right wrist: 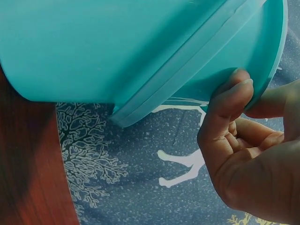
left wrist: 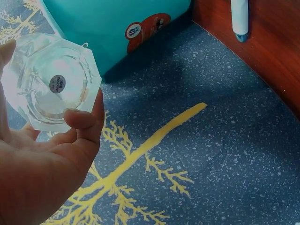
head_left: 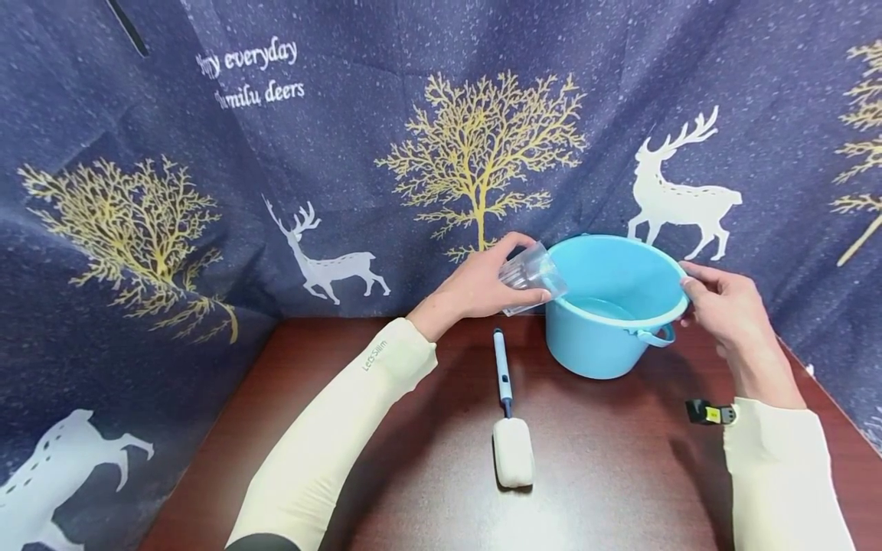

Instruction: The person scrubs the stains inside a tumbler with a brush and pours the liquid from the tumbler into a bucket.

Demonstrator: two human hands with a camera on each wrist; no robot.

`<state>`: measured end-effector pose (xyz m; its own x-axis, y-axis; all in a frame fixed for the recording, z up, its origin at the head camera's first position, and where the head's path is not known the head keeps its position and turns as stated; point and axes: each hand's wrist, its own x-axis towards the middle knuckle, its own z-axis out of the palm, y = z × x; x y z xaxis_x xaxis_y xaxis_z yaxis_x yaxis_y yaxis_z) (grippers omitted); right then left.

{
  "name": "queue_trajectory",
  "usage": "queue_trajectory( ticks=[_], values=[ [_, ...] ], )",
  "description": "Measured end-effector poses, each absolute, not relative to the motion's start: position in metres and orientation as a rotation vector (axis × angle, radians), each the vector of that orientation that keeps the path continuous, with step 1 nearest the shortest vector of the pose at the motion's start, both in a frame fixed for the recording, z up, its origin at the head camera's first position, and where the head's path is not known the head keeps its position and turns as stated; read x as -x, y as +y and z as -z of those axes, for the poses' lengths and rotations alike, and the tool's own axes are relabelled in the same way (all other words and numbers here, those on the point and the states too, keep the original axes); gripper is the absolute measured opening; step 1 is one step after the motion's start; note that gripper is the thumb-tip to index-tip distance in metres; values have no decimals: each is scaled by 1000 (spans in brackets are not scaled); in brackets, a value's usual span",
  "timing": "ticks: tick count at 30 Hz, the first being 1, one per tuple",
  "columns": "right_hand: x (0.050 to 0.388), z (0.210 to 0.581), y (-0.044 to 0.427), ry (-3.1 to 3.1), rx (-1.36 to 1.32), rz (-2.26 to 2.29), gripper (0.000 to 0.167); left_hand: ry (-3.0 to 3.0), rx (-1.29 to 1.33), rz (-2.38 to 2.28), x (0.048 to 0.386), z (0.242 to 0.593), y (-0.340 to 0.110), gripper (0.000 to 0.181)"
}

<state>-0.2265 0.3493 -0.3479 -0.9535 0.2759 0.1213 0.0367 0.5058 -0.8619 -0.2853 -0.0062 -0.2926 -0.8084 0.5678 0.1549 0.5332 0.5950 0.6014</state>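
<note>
My left hand (head_left: pixel 482 282) grips a clear faceted glass (head_left: pixel 529 275), tilted with its mouth toward the light blue bucket (head_left: pixel 596 348). In the left wrist view the octagonal base of the glass (left wrist: pixel 56 84) faces the camera, with a small round sticker on it. On the right, my right hand (head_left: pixel 730 306) pinches the bucket's rim between thumb and fingers. From the right wrist view, the right hand (right wrist: pixel 253 150) has its thumb at the rim, with the bucket wall (right wrist: pixel 84 56) alongside. The bucket stands on the table, its handle (head_left: pixel 658 337) hanging at the front right.
A brush (head_left: pixel 503 367) with a blue and white handle and a white sponge head (head_left: pixel 513 453) lies on the dark red table (head_left: pixel 606 459), left of the bucket. Behind the table hangs a blue cloth (head_left: pixel 386 153) printed with deer and trees.
</note>
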Motion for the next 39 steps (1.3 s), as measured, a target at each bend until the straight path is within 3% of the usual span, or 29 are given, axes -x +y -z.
queue_trajectory(
  ticks=[39],
  values=[
    [225,348,348,-2492,250,-1446,52,2783,-990,-903,287,285,-2,77]
  ],
)
